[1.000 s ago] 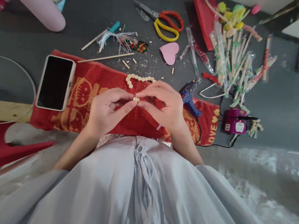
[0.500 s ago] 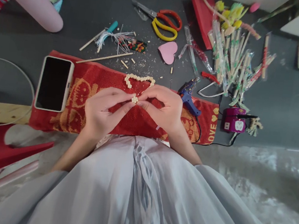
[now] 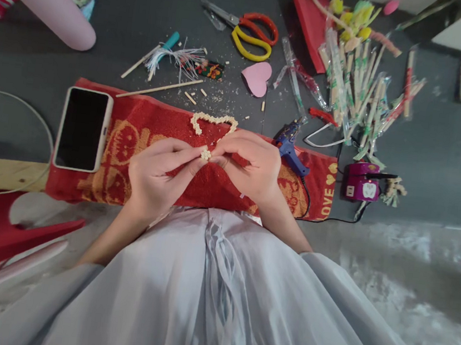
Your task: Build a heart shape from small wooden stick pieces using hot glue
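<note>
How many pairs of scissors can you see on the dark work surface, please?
2. The red-handled scissors and the yellow-handled scissors lie overlapping at the top centre, above the pink heart. More could be hidden under the heap of wrapped sticks to the right.

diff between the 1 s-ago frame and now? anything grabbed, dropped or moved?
Little. Both hands shifted slightly left; the left hand and right hand keep pinching the small cream bead cluster between their fingertips, over the red towel. Nothing let go or newly taken. The phone, cream heart-shaped piece, blue glue gun and scissors lie as before.
</note>
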Tool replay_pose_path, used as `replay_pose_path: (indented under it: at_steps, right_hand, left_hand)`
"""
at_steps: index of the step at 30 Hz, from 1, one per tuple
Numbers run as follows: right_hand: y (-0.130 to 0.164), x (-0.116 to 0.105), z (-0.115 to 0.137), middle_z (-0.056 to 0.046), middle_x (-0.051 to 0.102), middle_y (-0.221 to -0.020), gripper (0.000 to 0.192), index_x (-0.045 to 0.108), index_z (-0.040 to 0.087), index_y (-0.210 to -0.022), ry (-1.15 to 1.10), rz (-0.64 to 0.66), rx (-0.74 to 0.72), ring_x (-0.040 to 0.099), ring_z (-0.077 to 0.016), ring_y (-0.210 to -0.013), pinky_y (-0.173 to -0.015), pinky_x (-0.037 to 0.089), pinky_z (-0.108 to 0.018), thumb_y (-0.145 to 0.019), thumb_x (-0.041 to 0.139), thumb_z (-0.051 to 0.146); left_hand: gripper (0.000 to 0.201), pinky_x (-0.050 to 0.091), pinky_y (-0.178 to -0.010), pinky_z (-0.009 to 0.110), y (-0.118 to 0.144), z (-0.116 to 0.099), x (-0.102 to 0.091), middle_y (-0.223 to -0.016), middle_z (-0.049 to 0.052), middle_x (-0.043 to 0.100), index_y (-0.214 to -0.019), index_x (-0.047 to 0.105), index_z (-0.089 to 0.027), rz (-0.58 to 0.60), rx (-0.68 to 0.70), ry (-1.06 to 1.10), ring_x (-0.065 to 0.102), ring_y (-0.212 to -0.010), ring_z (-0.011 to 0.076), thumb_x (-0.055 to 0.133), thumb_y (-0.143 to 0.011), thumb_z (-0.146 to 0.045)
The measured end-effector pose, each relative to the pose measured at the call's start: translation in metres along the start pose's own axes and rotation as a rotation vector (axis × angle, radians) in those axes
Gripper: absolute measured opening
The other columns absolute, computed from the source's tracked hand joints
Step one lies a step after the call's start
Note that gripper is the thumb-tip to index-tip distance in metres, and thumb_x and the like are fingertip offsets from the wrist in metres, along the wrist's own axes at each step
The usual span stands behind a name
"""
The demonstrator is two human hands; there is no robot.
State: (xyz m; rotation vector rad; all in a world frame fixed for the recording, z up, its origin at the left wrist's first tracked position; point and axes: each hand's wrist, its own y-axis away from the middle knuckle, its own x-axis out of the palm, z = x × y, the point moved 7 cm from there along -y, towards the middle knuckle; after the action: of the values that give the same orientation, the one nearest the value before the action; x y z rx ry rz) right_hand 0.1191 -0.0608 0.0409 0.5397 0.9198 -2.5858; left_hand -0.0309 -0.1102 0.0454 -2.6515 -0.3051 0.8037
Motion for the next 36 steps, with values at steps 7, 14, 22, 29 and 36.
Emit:
replay_pose_path:
  at_steps: [7,14,22,29,36]
  right_hand:
    - [0.001,-0.005,0.000,0.000,0.072,-0.080,0.017,0.071,0.021,-0.090,-0.060,-0.058,0.001,0.066,-0.0123,-0.076,-0.078,0.054,-0.029,-0.093,0.067,0.038]
    - [0.001,-0.004,-0.004,-0.001,0.073,-0.087,0.023,0.074,0.024,-0.098,0.010,0.037,-0.004,0.067,-0.0128,-0.082,-0.077,0.054,-0.029,-0.096,0.062,0.043]
    - [0.000,-0.002,-0.006,-0.001,0.072,-0.087,0.023,0.071,0.023,-0.092,-0.030,0.086,-0.014,0.066,-0.0135,-0.084,-0.080,0.054,-0.031,-0.097,0.060,0.042]
    - [0.002,0.000,-0.010,0.000,0.070,-0.086,0.021,0.067,0.020,-0.094,-0.096,0.062,0.072,0.064,-0.0119,-0.076,-0.074,0.053,-0.028,-0.095,0.063,0.040]
    - [0.004,-0.006,-0.019,0.000,0.068,-0.083,0.032,0.065,0.020,-0.085,-0.084,0.042,0.189,0.062,-0.0126,-0.075,-0.074,0.052,-0.030,-0.088,0.070,0.051]
  left_hand:
    - [0.009,0.052,-0.069,0.026,-0.002,0.000,0.003,-0.080,0.001,0.073,-0.089,0.079,-0.022,0.008,-0.023,0.067,0.065,-0.072,0.0128,0.073,-0.087,-0.029]
    - [0.014,0.054,-0.068,0.025,-0.003,0.013,0.011,-0.084,0.003,0.075,-0.089,0.078,-0.022,0.099,-0.163,0.177,0.067,-0.074,0.0136,0.073,-0.087,-0.035]
    - [0.016,0.057,-0.068,0.028,-0.001,0.023,0.017,-0.088,0.003,0.077,-0.090,0.079,-0.023,0.160,-0.290,0.267,0.071,-0.079,0.0166,0.074,-0.084,-0.036]
    - [0.016,0.058,-0.070,0.026,0.000,0.025,0.018,-0.090,0.004,0.077,-0.090,0.078,-0.021,0.157,-0.306,0.288,0.071,-0.080,0.0163,0.075,-0.083,-0.035]
    - [0.017,0.058,-0.070,0.027,-0.001,0.029,0.016,-0.088,0.004,0.076,-0.087,0.077,-0.021,0.123,-0.320,0.248,0.069,-0.077,0.0154,0.076,-0.081,-0.037]
